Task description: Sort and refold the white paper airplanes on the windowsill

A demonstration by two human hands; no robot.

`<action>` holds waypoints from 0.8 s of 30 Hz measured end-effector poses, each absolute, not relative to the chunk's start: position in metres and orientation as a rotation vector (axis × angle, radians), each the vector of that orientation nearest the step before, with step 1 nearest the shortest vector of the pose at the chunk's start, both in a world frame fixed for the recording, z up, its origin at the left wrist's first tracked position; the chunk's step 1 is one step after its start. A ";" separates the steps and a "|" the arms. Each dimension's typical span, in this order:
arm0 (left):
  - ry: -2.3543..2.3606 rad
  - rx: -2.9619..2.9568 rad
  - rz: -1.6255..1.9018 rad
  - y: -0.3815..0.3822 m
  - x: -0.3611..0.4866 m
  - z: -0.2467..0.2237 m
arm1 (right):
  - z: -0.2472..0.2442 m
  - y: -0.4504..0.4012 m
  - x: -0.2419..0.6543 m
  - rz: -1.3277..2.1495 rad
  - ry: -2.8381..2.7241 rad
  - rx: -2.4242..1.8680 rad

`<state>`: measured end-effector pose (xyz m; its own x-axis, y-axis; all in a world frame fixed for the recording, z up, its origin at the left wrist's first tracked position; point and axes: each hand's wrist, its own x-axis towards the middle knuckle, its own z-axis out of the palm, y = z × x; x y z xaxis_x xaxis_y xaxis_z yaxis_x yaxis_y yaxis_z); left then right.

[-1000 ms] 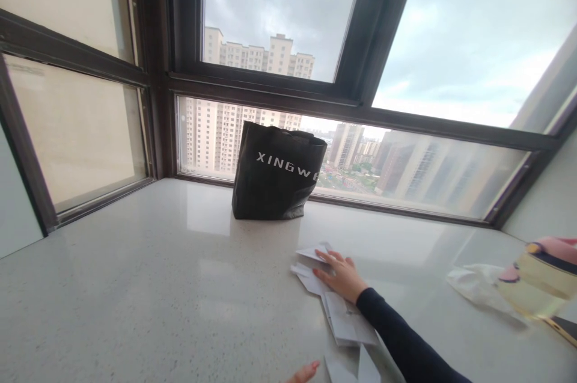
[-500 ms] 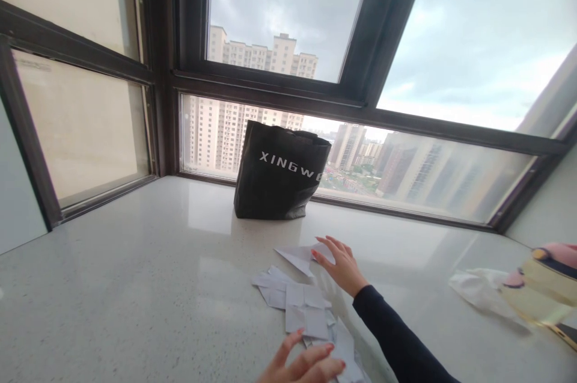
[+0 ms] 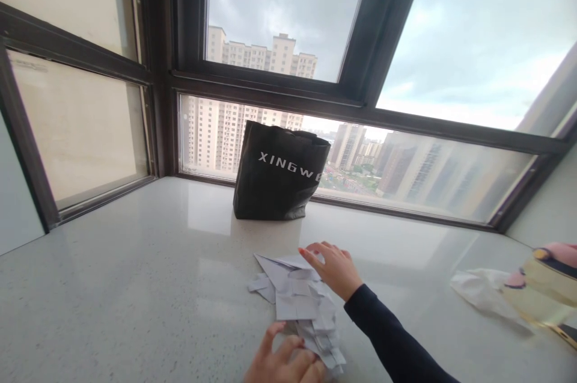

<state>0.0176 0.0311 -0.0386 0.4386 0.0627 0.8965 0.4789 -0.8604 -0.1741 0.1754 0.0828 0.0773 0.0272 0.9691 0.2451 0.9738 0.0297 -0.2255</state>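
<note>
A loose pile of folded white papers point(image 3: 295, 305) lies on the speckled white surface in the lower middle. One pointed folded piece point(image 3: 273, 272) rests over the pile's far left part. My right hand point(image 3: 332, 267), in a dark sleeve, is cupped at the far right edge of the papers, fingers curved and thumb apart from them. At the near side is my left hand point(image 3: 286, 360), its fingers bent and spread against the lower papers. Neither hand is closed round a sheet that I can make out. The frame's bottom edge cuts off part of the left hand.
A black bag point(image 3: 279, 175) with white lettering stands upright behind the papers, close to the window. To the right lie a crumpled white wrapping point(image 3: 480, 287) and a yellow and pink item point(image 3: 543, 287). Dark window frames point(image 3: 428, 202) border the surface.
The pointed folded paper has come nearer and now overlaps the pile, which looks more gathered. My right hand has moved slightly left and nearer; my left hand has shifted left and down.
</note>
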 end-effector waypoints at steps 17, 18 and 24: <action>-1.227 -2.970 -1.025 0.063 -0.015 -0.035 | 0.042 0.036 0.154 0.243 -2.159 -1.550; -1.224 -2.987 -1.087 0.064 -0.015 -0.033 | 0.044 0.038 0.150 0.253 -2.108 -1.501; -1.136 -2.852 -1.769 0.055 -0.020 0.006 | 0.058 0.051 0.150 0.762 -1.579 -1.340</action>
<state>-0.0200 0.0550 0.0060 0.3237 0.6909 0.6465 0.3006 -0.7229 0.6221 0.1499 0.0506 0.0583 -0.0066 0.9703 0.2417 0.4147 0.2226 -0.8823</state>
